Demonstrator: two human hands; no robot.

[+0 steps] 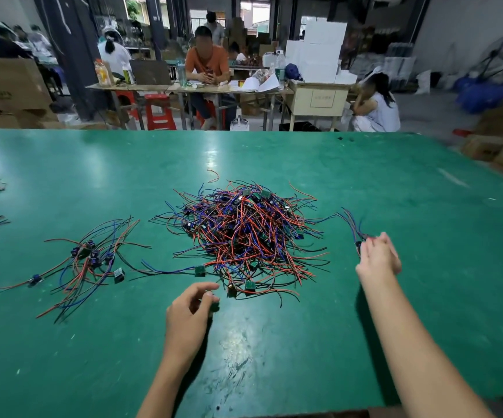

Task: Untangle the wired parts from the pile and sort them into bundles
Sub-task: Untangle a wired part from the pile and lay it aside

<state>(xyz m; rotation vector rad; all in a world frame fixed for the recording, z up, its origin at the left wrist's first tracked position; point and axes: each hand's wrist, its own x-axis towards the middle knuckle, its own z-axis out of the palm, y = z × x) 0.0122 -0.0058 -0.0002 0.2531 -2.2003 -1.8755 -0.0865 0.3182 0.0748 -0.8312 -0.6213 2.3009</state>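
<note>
Left hand (191,309) pinches one small board; right hand (378,256) grips a few wired parts.
Pile (244,233) between hands: light, limp leads likely snag; lift by boards.

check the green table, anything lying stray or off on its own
One short red wire lies alone just beyond the big tangled pile, touching nothing and with no part attached. A single part with long leads has also strayed out from the pile's left edge, towards the sorted bundle.
</note>
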